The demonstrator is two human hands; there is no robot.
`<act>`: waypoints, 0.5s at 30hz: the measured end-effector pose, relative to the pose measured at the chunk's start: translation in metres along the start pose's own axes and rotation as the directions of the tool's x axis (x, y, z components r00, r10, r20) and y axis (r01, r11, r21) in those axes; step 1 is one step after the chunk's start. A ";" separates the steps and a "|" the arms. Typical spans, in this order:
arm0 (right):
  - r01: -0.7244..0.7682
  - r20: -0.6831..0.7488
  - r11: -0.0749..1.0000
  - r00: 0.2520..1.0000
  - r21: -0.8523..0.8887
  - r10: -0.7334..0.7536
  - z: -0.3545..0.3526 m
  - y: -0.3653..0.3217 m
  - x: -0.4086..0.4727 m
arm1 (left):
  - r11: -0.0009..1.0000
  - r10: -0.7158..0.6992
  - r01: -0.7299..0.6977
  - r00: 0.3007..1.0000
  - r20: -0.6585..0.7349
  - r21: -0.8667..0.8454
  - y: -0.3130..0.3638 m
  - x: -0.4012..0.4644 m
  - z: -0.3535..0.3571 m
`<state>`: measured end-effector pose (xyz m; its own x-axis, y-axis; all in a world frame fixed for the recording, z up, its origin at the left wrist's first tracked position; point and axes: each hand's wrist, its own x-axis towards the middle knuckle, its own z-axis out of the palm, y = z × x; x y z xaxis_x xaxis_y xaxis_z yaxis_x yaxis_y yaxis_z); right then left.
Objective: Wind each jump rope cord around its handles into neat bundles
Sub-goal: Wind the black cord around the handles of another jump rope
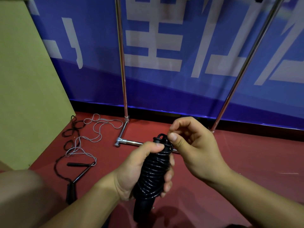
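Left hand (pixel 139 170) clenched round black bundle (pixel 153 168), handles upright, coils pinned so nothing unwinds. Right hand (pixel 189 145) pinching last cord loop (pixel 162 137) at top end, likely tucking it to lock wrap. Bundle held mid-air above red floor (pixel 230 162). Off to left: white rope (pixel 92 132) and black rope (pixel 72 129) sprawled loose, tangled together, untouched. Chrome rack foot (pixel 122 140) lies near them, possible snag.

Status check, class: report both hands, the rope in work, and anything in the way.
Left hand grips black bundle. Right hand pinches cord end at top. Loose ropes on floor, left, unwound. Nothing in the way.
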<state>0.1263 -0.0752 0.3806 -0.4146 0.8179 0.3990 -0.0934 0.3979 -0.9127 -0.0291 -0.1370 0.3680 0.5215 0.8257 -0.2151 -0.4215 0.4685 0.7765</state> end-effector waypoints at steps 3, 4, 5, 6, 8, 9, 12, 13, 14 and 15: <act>-0.044 -0.025 0.999 0.999 0.033 0.044 0.002 0.002 0.001 | 1.000 0.024 -0.024 1.000 0.013 0.002 0.000 0.000 -0.001; -0.081 -0.018 0.995 0.996 0.053 0.082 0.002 0.002 0.001 | 0.999 0.035 -0.035 0.999 0.020 0.007 0.001 0.000 -0.001; -0.127 0.008 0.989 0.992 0.076 0.127 0.002 0.001 0.001 | 0.999 0.046 -0.046 0.999 0.023 0.011 0.002 0.001 -0.001; -0.171 0.047 0.981 0.985 0.090 0.167 0.003 0.001 0.001 | 0.998 0.053 -0.053 0.998 0.020 0.017 0.003 0.001 -0.001; -0.218 0.102 0.973 0.972 0.077 0.210 0.003 0.001 0.000 | 0.997 0.062 -0.063 0.998 0.015 0.041 0.004 0.001 -0.002; -0.220 0.099 0.974 0.972 0.055 0.214 0.003 0.001 -0.001 | 0.996 0.068 -0.068 0.998 0.007 0.055 0.005 0.001 -0.001; -0.180 0.022 0.981 0.983 -0.068 0.182 0.002 0.000 -0.001 | 0.988 0.122 -0.110 0.987 -0.106 0.109 0.003 0.002 0.001; -0.173 -0.003 0.978 0.985 -0.112 0.174 0.002 -0.001 -0.001 | 0.980 0.164 -0.143 0.974 -0.155 0.136 0.003 0.003 0.002; -0.169 -0.028 0.973 0.986 -0.156 0.167 0.000 -0.001 0.000 | 0.970 0.212 -0.183 0.958 -0.195 0.159 0.003 0.004 0.003; -0.165 -0.047 0.967 0.986 -0.193 0.159 0.000 -0.002 0.000 | 0.956 0.267 -0.231 0.939 -0.216 0.179 0.003 0.005 0.002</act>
<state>0.1266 -0.0756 0.3821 -0.3811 0.8894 0.2525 0.1531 0.3301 -0.9315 -0.0257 -0.1321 0.3705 0.2169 0.9684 -0.1227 -0.3910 0.2014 0.8981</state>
